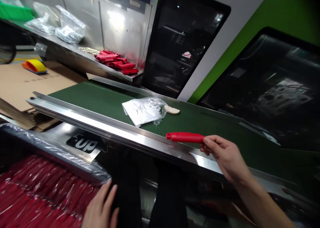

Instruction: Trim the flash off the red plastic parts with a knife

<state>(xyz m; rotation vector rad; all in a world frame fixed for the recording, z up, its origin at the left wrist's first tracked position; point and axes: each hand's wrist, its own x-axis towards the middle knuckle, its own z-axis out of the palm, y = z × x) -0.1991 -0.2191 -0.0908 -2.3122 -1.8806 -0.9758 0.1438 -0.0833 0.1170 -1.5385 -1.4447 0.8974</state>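
Note:
My right hand point(222, 151) pinches the right end of a red plastic part point(185, 137), which lies level above the near metal rail of a green conveyor belt point(105, 101). At the lower left, my left hand point(101, 206) has its fingers apart and rests near the corner of a plastic-lined box. Rows of red parts in clear plastic point(42, 188) fill that box. On the belt sit a clear bag with a white, handwritten label point(142, 111) and a small cream-coloured curved piece point(172, 110).
A metal shelf point(75, 51) behind the belt holds a pile of red parts point(115, 60) and clear bags of small pieces point(70, 31). A yellow and orange roll point(35, 66) stands on cardboard point(15, 84) at left. Dark machine windows point(182, 38) rise behind.

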